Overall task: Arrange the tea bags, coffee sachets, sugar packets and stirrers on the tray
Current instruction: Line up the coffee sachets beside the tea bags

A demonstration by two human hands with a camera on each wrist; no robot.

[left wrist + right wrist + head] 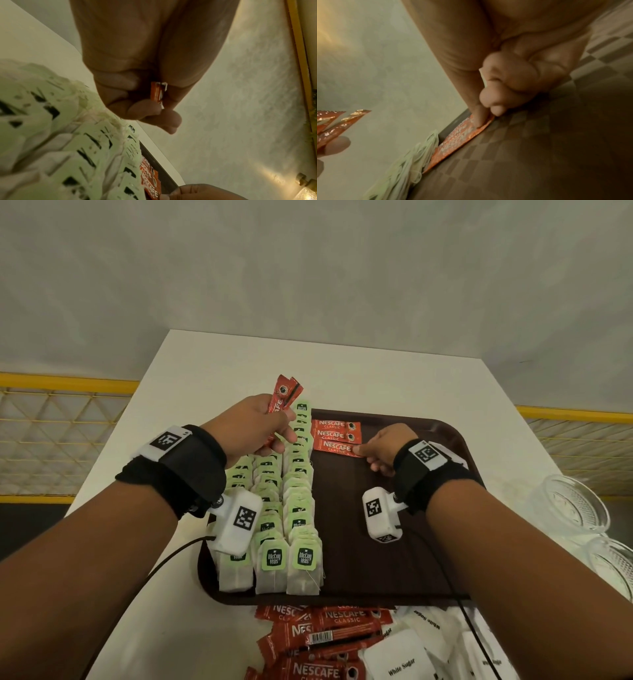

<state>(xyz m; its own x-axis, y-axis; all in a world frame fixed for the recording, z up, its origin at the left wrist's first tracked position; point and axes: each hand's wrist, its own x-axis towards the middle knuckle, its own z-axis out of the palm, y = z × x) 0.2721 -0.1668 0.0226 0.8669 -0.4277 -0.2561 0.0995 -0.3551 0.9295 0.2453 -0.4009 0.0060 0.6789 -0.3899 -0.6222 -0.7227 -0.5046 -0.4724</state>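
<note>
Head view is evenly lit and pretty sharp, just bent at the edges. Both wrist views are dim, yellowish and soft, close stuff smeared, with a warm glare in one corner.

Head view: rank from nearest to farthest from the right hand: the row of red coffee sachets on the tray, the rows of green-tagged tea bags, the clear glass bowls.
From the right hand:
1. Row of red coffee sachets: touched at its near end, far side of the brown tray.
2. Rows of green-tagged tea bags: tray's left part.
3. Clear glass bowls: off the tray, at the table's right edge.
</note>
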